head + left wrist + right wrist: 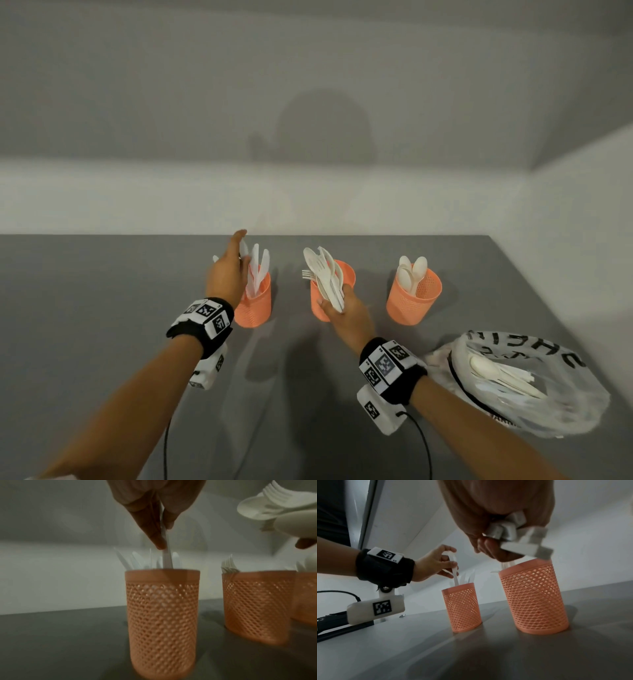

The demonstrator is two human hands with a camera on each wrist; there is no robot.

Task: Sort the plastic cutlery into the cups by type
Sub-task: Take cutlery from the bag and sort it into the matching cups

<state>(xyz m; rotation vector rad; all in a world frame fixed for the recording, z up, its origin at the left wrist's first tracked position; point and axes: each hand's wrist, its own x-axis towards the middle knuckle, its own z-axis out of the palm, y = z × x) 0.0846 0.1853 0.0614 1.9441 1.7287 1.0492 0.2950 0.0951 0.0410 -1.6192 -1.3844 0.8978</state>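
Note:
Three orange mesh cups stand in a row on the grey table. The left cup [255, 301] [162, 615] [462, 607] holds white knives. My left hand [227, 270] [163, 524] [443, 563] pinches one white knife [166, 555] [454, 572] whose lower end is inside that cup. The middle cup [347, 274] [255, 601] [534, 596] holds forks. My right hand [346, 310] [489, 543] grips a bundle of mixed white cutlery [325, 274] [518, 539] just in front of the middle cup. The right cup [412, 296] holds spoons.
A clear plastic bag [534, 383] with more white cutlery lies on the table at the near right. A white wall runs behind the cups. Cables hang from both wrist cameras toward the table's near edge.

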